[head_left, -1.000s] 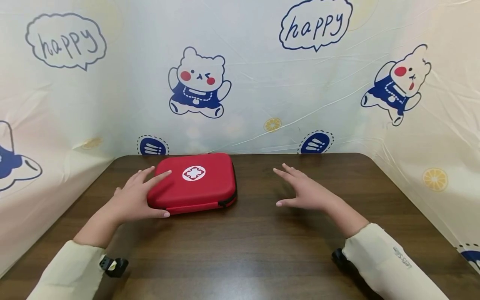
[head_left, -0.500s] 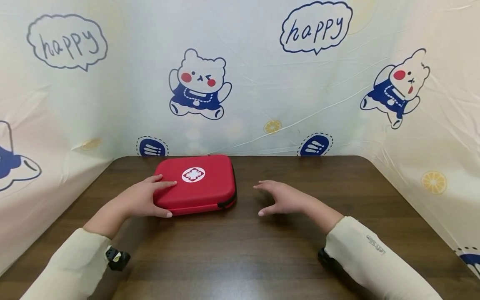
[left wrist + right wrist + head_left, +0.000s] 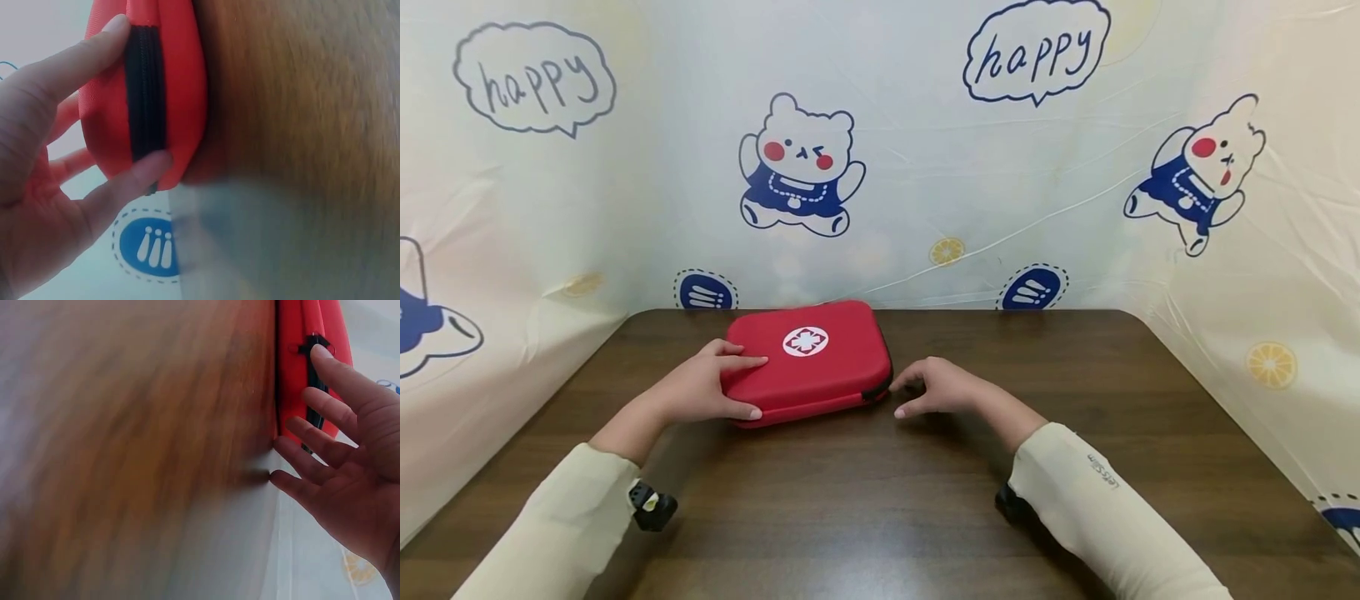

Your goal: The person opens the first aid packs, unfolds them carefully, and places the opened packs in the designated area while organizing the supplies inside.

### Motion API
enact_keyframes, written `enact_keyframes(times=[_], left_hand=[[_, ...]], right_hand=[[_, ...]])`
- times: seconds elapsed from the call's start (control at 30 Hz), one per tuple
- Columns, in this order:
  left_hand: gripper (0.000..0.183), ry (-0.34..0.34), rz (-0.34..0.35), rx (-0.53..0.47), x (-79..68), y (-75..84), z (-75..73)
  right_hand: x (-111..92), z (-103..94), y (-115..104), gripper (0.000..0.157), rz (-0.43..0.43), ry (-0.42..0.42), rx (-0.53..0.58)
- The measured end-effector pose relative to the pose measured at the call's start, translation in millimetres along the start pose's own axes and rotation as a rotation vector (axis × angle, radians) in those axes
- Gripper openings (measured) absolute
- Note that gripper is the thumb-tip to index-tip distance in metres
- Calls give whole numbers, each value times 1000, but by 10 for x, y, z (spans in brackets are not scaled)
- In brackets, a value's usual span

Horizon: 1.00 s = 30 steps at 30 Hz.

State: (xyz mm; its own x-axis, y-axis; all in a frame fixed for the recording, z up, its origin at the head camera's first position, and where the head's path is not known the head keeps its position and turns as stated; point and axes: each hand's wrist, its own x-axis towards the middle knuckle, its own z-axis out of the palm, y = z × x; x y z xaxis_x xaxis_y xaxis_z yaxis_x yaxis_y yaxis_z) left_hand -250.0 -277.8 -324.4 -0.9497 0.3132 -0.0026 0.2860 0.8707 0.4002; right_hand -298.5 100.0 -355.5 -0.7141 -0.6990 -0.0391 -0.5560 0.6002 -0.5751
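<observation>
A red zip-up first-aid case [image 3: 820, 375] with a white cross emblem [image 3: 806, 341] lies flat toward the back of the table, slightly left of centre. My left hand [image 3: 700, 387] grips its left end, the thumb at the front edge and the fingers over the top. In the left wrist view, fingertips press beside the black zipper [image 3: 147, 94]. My right hand [image 3: 951, 387] is at the case's front right corner, fingers loosely bent and spread, holding nothing. The black zip end [image 3: 317, 375] faces that hand in the right wrist view.
The brown wooden table [image 3: 880, 500] stretches in front and to the right. A pale printed cloth [image 3: 910, 167] with bears and "happy" bubbles hangs behind and along both sides. Both wrists carry a small black device [image 3: 653, 507] below light sleeves.
My left hand has closed in on the case's left end, and the case has shifted right and turned slightly. My right hand has moved left to the case's right corner.
</observation>
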Motion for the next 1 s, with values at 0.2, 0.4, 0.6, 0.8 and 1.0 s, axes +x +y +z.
enact_keyframes(times=[0.2, 0.4, 0.6, 0.8, 1.0], left_hand=[[87, 38, 2, -13, 60, 63, 80], [88, 70, -22, -2, 114, 156, 159], [89, 80, -42, -7, 136, 214, 207], [91, 77, -60, -14, 137, 213, 221], [91, 85, -58, -12, 138, 212, 228]], right_hand=[[82, 10, 40, 29, 59, 59, 11], [150, 84, 87, 23, 144, 173, 26], [201, 189, 69, 19, 262, 297, 86], [216, 232, 45, 14, 299, 349, 130], [195, 190, 65, 10, 260, 329, 150]])
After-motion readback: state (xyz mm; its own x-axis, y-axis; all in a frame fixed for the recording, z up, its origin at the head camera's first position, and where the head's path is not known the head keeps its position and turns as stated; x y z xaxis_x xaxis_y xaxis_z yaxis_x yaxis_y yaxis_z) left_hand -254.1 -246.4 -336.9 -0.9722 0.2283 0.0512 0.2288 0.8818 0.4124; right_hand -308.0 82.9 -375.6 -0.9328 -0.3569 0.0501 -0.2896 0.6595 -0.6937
